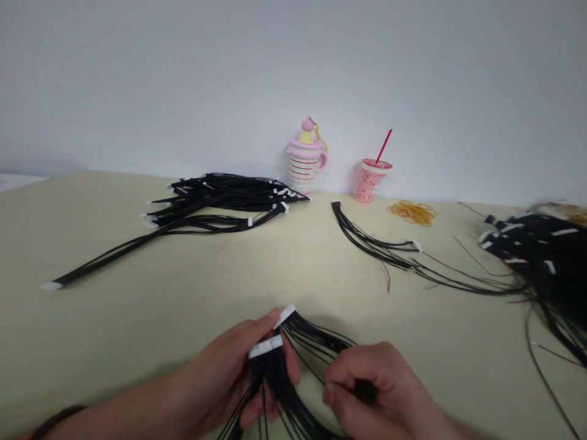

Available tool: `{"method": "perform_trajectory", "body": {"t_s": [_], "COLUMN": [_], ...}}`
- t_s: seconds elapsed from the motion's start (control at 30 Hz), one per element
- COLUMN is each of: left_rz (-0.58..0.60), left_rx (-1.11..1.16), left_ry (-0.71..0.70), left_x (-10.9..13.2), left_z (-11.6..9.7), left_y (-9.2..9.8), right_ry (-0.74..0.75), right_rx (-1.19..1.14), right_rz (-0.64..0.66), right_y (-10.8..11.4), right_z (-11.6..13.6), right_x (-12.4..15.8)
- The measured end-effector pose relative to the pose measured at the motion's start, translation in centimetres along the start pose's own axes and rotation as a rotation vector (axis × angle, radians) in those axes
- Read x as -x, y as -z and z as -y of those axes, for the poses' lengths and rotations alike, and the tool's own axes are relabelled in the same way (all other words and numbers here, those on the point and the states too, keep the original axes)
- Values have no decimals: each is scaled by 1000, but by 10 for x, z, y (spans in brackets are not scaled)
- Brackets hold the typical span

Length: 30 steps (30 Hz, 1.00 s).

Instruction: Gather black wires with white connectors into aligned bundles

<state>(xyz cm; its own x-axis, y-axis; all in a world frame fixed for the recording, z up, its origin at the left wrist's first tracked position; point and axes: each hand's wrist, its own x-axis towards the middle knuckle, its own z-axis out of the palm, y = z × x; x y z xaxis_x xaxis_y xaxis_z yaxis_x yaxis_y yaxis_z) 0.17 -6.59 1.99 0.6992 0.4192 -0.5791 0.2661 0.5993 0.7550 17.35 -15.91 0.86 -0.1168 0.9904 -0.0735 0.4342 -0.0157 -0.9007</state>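
Hands: left hand (233,363) grasping black wires (288,391) just behind two white connectors (266,347); right hand (376,385) curled, thumb and forefinger apparently pinching a thin wire (308,365).
Black wires: at 6 o'clock in the view, in two bunches; the lower edge cuts one off.
Handling: probably light, limp and springy, smooth enough to slip over each other; single strands could be strained.
Best hold: the stiff connectors, or the gathered wires right behind them.
Connectors: white, flat, narrow bars.
Surface (206,287): pale, matt.
Dark heap (220,192): more wires with white ends, 11 o'clock from the hands.
Loose harness (367,238): slack, curving, between 1 and 2 o'clock.
Rubber bands (413,212): thin amber loops beyond it.
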Motion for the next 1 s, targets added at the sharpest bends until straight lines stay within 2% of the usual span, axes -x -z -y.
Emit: {"method": "perform_trajectory", "body": {"t_s": [0.37,0.6,1.0], "left_rz": [-8,-13,21], "left_rx": [-18,-28,-3], "left_ry": [-10,-19,-41], "left_x": [-2,-1,-2], "left_z": [2,1,6], "left_y": [1,1,4], "right_ry": [11,84,56], "right_rx": [19,52,0], "right_rz": [-20,-85,-86], "right_y": [-2,0,1], "right_z": [0,5,7], "right_x": [-1,-2,-3]}}
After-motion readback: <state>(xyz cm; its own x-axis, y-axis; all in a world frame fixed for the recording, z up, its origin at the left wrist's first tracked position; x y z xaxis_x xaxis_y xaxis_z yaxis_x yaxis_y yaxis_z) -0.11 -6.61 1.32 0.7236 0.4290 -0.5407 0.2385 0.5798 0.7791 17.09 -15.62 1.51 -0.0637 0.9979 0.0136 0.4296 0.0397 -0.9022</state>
